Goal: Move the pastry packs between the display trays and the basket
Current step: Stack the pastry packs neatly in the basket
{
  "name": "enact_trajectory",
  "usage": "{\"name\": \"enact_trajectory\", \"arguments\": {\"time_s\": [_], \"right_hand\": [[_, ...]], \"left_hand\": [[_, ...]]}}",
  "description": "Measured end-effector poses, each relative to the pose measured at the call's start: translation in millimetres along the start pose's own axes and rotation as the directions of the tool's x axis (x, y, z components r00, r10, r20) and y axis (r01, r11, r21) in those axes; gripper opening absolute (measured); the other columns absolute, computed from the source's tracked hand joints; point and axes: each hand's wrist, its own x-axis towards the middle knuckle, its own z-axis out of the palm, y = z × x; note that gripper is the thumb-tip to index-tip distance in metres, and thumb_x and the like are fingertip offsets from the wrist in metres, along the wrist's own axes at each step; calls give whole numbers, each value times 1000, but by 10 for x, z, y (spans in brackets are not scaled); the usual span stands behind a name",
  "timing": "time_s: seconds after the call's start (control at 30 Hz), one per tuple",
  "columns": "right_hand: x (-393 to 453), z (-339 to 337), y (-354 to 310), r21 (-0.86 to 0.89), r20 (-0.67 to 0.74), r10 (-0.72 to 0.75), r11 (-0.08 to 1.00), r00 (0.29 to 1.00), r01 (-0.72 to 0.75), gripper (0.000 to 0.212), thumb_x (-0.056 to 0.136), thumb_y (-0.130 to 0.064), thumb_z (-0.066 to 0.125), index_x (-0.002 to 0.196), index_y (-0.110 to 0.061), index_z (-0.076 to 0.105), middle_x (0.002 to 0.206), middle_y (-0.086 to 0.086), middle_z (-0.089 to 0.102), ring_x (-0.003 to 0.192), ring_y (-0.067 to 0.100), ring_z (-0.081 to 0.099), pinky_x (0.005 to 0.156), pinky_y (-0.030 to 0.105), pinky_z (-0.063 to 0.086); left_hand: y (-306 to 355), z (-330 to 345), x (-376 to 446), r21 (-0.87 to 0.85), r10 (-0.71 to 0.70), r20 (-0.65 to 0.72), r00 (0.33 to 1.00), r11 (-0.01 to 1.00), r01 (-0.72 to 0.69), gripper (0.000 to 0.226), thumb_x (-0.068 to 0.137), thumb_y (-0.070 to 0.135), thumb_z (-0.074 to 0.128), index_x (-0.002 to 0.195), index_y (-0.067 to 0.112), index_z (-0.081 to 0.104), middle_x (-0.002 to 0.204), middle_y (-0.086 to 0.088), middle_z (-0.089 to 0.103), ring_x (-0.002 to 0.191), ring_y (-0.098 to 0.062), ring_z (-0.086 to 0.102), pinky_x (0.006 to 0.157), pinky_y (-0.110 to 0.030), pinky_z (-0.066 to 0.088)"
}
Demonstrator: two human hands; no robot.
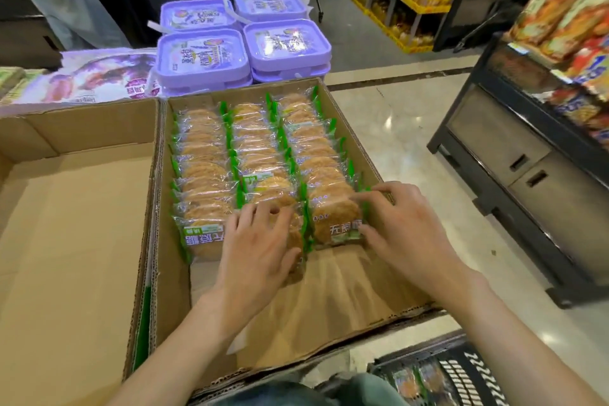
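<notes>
- Fingers (260,212) of left hand (260,250) spreading flat over front pastry pack (293,241) of middle row, pressing rather than gripping, likely seating it upright.
- Right hand (400,224) pinching front pack (333,219) of right row by its edge, fingers partly curled.
- Packs standing on edge in three rows inside cardboard tray (359,128), leaning rearward for dense display.
- Adjoining left tray (75,208) lying unfilled; basket (458,372) waiting bottom right, holding more packs.

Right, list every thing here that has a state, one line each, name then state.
Left hand: fingers spread, pressing on the front middle pastry pack.
Right hand: fingers at the front right pastry pack.
Right cardboard tray: three rows of packs, near end bare.
Left cardboard tray: no packs in the part shown.
Black basket: packs inside.
Purple tubs: lids on, stacked.
</notes>
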Motion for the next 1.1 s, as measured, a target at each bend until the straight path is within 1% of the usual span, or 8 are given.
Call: {"name": "enact_trajectory", "arguments": {"time_s": [0.17,0.27,0.37,0.47,0.67,0.77,0.93,1.1], "right_hand": [[-1061,-410,-70,86,-109,354,934,929,-346,45,93,-54,55,129,-27,60,127,-1,55,121,23,51,95,40,45],[-1955,-539,-234,111,-161,565,825,809,-554,49,93,-62,49,127,-28,60,126,-4,54,120,21,50,95,41,46],[-2837,-629,-419,57,-147,709,703,690,-709,58,90,-70,46,127,-27,61,125,-4,56,119,20,50,98,42,46],[-3654,-696,-622,30,-162,821,559,548,-828,61,89,-70,44,127,-25,62,124,-2,58,116,20,52,97,43,47],[-5078,-588,-811,211,-245,941,286,232,-935,44,94,-51,59,129,-26,60,127,-8,53,121,13,45,98,30,39],[-5697,-496,-649,282,-228,966,188,125,-941,42,93,-48,59,131,-30,58,129,-12,51,124,10,42,96,26,35],[-6692,-536,-89,334,-114,989,129,96,-934,48,94,-52,56,137,-33,53,140,-10,47,130,10,41,101,28,37],[-7219,-660,670,284,79,969,202,233,-937,51,97,-54,51,144,-35,45,151,-13,38,139,10,34,113,29,32]], "left_hand": [[400,-221,-88,-282,135,-100,986,946,-159,45,89,50,61,121,18,60,105,-6,60,99,-32,56,81,-46,46],[837,-353,-338,-521,300,-185,936,777,-352,44,93,48,54,120,15,63,103,-6,60,95,-30,56,77,-42,45],[1410,-381,-716,-643,534,-165,829,580,-501,49,96,53,52,123,13,64,103,-7,63,92,-29,60,75,-43,50],[1924,-299,-1171,-677,716,-100,691,460,-575,54,96,57,46,124,15,63,105,-6,65,91,-30,63,73,-45,52],[2786,43,-1780,-710,834,78,547,432,-557,57,93,60,40,125,19,63,113,-4,68,102,-29,63,81,-42,50],[3370,213,-2020,-675,863,126,489,435,-596,59,91,62,37,127,23,61,118,-2,67,106,-27,62,82,-38,47],[4418,418,-2448,-666,845,223,486,497,-557,47,93,54,49,127,25,60,118,2,65,106,-21,63,81,-33,48],[5026,470,-2731,-676,762,297,576,594,-436,44,95,53,53,127,24,60,115,2,65,106,-19,61,87,-38,51]]}}
